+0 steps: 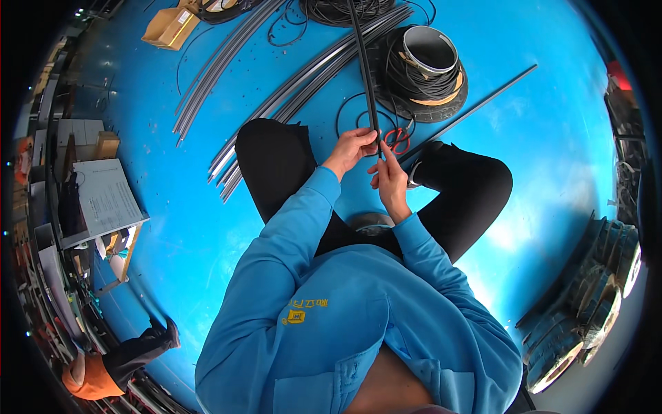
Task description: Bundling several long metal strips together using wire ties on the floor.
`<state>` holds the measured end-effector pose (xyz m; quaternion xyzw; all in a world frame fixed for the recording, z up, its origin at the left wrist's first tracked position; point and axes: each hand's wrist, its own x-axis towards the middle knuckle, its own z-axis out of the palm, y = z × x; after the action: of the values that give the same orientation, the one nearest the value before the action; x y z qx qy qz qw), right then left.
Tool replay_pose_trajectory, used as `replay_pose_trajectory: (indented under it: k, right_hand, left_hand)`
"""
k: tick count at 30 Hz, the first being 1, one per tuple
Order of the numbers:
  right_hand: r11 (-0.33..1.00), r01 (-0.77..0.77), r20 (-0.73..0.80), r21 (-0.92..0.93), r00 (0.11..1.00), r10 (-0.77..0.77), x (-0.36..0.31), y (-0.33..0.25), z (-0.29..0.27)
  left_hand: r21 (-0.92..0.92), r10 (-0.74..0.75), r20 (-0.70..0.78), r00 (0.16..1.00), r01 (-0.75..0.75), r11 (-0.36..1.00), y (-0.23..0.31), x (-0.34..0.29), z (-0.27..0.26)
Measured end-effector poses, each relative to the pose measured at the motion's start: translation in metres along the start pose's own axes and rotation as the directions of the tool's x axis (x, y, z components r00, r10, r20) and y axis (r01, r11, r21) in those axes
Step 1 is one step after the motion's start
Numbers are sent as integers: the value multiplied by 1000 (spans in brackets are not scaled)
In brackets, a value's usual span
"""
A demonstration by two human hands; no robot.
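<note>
A long, narrow black strip [365, 69] runs from between my hands toward the far edge of the view. My left hand [350, 152] pinches it close to its near end. Just beside and nearer to me, my right hand [392, 185] closes its fingers at that same end, the index finger lying along the strip. Whether a thin cord is also between the fingertips is too small to make out. Red-handled scissors [398, 141] lie on the floor right beyond my right hand. Loose black cord [339, 114] loops around that spot.
A spool of black cord [427, 76] stands beyond my right knee, and a single long strip [483, 103] lies beside it. Bundles of grey and black strips [289, 96] cover the floor ahead. A cardboard box [169, 27] sits far left. Another person's leg [141, 352] shows at lower left.
</note>
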<state>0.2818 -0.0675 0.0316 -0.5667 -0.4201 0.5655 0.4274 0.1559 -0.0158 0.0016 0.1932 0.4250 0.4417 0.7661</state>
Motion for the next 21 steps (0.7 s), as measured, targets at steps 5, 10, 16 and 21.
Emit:
replay_pose_trajectory:
  k: [5,10,16,21]
  right_hand:
    - [997,43,-4,-62,999,-43,4,1,-2]
    - [997,81,31,-4,996,-81,-10,4,0]
    - [993,93,36,-68,995,-91,7,9,-4]
    - [999,46,22,-15,999,-46,-14,-1,2]
  left_hand:
    - [42,25,-5,1000,-24,999,-4,-2,1]
    - [-9,26,29,999,-26,1000,-9,0,-6]
    - [-7,-13,32,999,13,1000,-3,-3,-2]
    - [-37,20,39,999,-18,999,-4,3,-9]
